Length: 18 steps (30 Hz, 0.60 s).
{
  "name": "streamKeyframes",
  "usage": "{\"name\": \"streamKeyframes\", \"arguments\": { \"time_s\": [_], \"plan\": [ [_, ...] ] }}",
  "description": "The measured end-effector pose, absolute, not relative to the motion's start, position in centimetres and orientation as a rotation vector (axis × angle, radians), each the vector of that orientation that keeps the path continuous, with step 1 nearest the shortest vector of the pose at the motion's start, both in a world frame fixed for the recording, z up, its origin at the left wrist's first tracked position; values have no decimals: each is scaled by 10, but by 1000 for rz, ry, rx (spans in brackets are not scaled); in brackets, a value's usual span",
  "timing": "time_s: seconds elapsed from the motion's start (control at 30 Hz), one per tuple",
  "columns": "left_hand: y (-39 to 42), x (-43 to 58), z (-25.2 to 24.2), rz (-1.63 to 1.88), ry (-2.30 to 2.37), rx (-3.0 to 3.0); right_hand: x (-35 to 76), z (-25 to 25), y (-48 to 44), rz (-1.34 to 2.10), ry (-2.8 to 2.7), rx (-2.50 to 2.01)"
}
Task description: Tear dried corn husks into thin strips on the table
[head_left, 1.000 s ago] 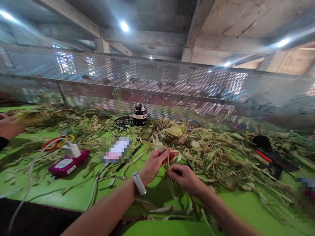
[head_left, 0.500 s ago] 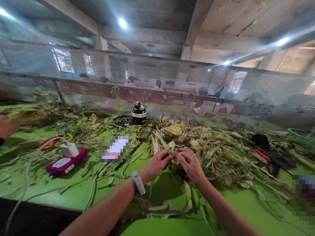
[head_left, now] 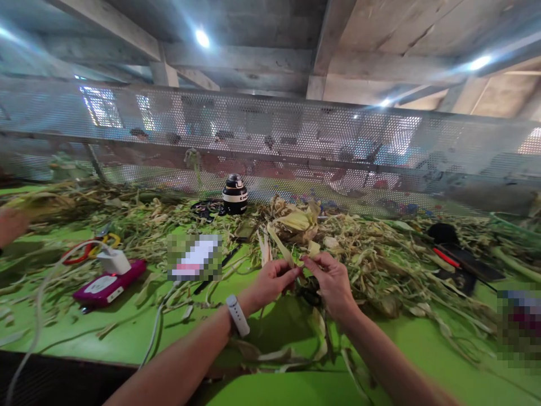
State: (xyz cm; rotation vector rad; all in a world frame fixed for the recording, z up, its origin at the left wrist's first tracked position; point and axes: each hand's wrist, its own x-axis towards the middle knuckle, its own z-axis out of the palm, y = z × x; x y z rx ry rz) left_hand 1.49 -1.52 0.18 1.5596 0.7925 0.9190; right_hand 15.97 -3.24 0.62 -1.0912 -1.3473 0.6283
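Note:
My left hand (head_left: 273, 282), with a pale band at the wrist, pinches a long strip of corn husk (head_left: 281, 245) that slants up and away from its fingertips. Close beside it, my right hand (head_left: 333, 285) is closed with thumb and finger on the same husk work, where a short pale husk end (head_left: 313, 248) sticks up. The fingertips of both hands almost meet, and they hide the spot between them. Behind the hands lies a heap of dry corn husks (head_left: 372, 259), with a wider yellowish husk (head_left: 298, 220) on top.
On the green table (head_left: 160, 332) are a magenta power strip (head_left: 110, 286) with a white charger (head_left: 113, 261), scissors (head_left: 91, 248), a blurred-out phone (head_left: 196, 256) and a black bottle (head_left: 235, 194). A perforated metal screen (head_left: 270, 124) stands behind. Another person's hand (head_left: 12, 225) is at the left edge.
My right hand has shifted slightly right, so the fingertips are a little further apart. The short husk end by it has moved right too. The view has tilted slightly.

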Motion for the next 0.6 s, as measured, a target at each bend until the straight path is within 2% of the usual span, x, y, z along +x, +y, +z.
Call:
{"name": "streamKeyframes", "arguments": {
  "time_s": [0.17,0.37,0.6],
  "plan": [
    [-20,15,5,918,757,1513,159,5,-34,739,-1242,-1046],
    [-22,8,4,881,567,1197,157,10,-35,1043,-1248,-1029],
    [-17,6,3,969,536,1122,167,14,-37,714,-1603,-1224]
  ]
}}
